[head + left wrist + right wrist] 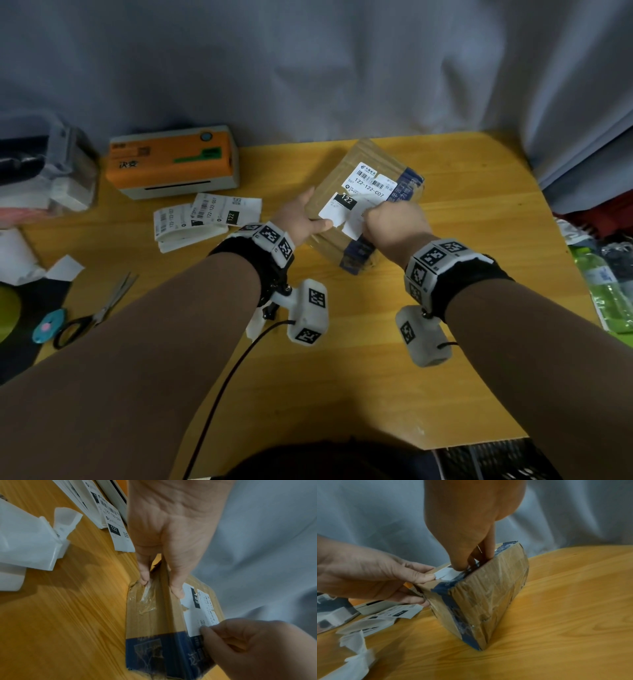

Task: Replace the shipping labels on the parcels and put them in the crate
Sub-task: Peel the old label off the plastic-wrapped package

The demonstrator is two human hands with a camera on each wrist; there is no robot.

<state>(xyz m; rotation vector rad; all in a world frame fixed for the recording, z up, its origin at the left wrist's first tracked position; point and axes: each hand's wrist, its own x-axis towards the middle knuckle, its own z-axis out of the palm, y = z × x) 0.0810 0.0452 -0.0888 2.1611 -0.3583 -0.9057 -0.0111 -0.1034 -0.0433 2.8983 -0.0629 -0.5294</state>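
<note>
A brown cardboard parcel (368,161) wrapped with blue tape lies tilted on the wooden table (342,359). On its top is a white shipping label (370,180), torn and partly peeled at its near end. My left hand (310,217) grips the parcel's left edge, thumb on top by the label and fingers down the side. In the left wrist view the left hand (161,586) clamps the parcel (147,622) beside the label (193,615). My right hand (380,219) pinches the label's loose torn end. The right wrist view shows the right hand (471,562) pulling at the label (447,574) on the parcel (488,595).
An orange label printer (171,161) sits at the back left, with a stack of printed labels (205,219) in front of it. Scissors (99,308), a blue tape measure (48,325) and white backing scraps (65,267) lie at the left. A black crate (496,459) is at the bottom right.
</note>
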